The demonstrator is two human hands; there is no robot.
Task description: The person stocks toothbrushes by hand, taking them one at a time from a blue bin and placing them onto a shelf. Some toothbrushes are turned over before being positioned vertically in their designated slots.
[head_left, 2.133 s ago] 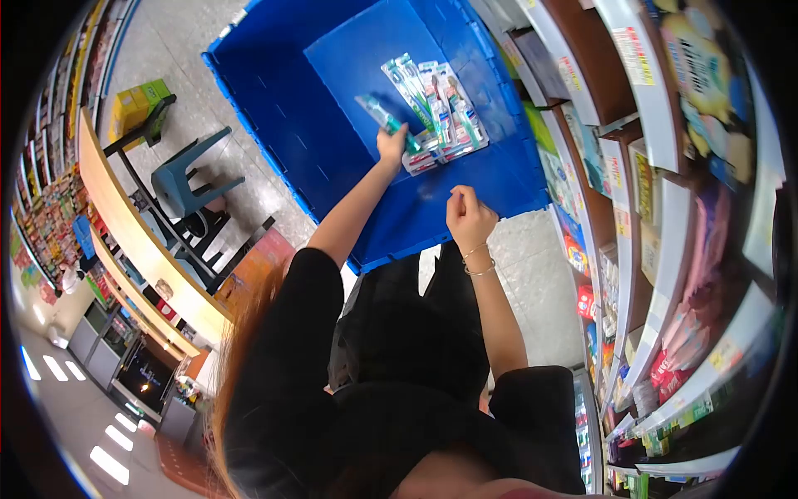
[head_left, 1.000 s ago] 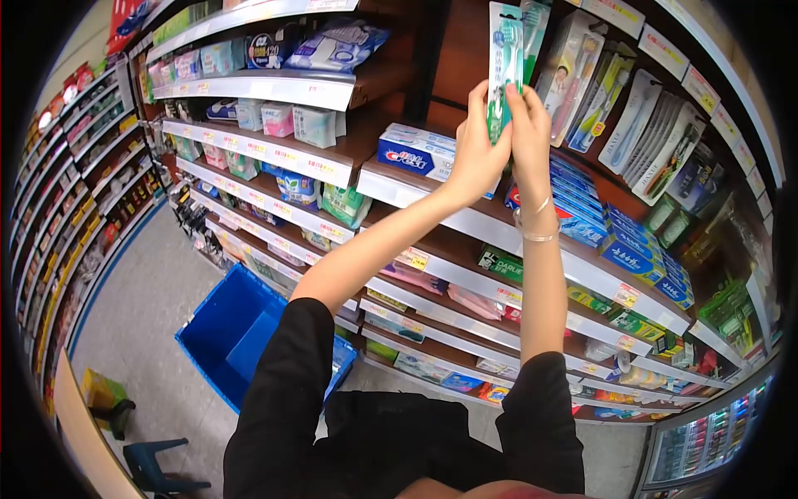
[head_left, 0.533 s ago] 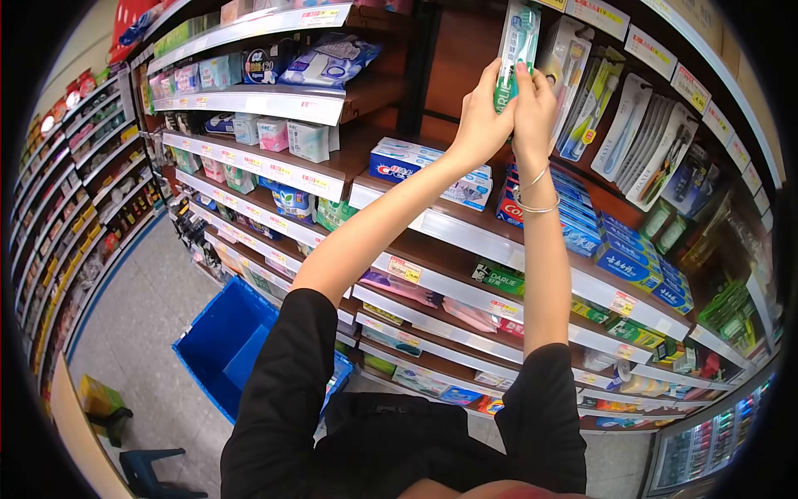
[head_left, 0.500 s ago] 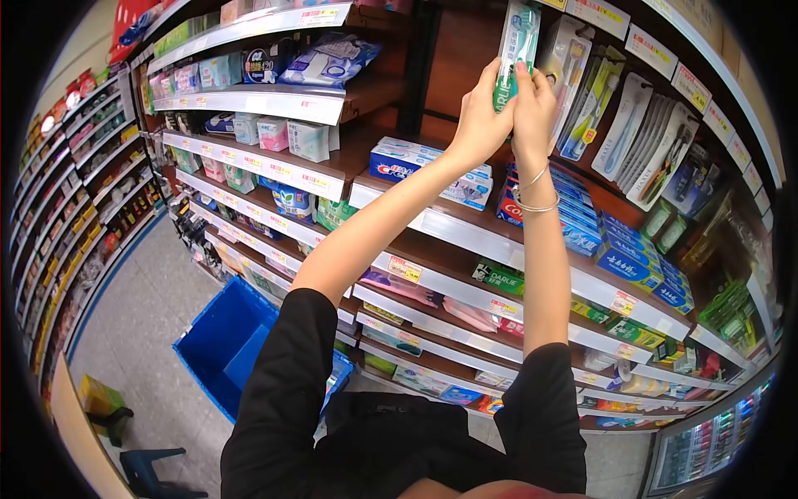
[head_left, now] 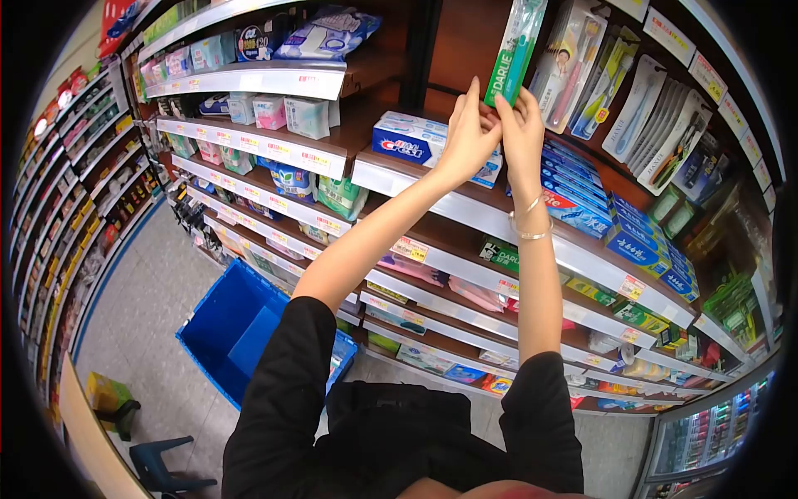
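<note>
A green Darlie toothbrush pack (head_left: 509, 62) with a clear front stands upright in front of me, near the top of the view. My right hand (head_left: 521, 125) pinches its lower end, and two bangles circle that wrist. Just left of the pack's bottom is my left hand (head_left: 472, 137), its index finger stretched upward and the others loosely bent, with nothing held in it. To the right, carded toothbrushes (head_left: 569, 66) hang in rows. Below my hands lie a Crest toothpaste box (head_left: 407, 140) and blue toothpaste boxes (head_left: 573, 187) on the shelf.
A blue crate (head_left: 224, 333) stands on the floor at lower left, with a dark stool (head_left: 166, 466) beyond it. Packs of sanitary pads (head_left: 307, 118) fill the left shelves. A price-tagged shelf edge (head_left: 465, 208) runs below my forearms. At lower right is a drinks cooler (head_left: 706, 441).
The toothbrush pack and both hands have come lower in view. My left hand has slid off the pack's side to beside its lower end, its fingers now loosened.
</note>
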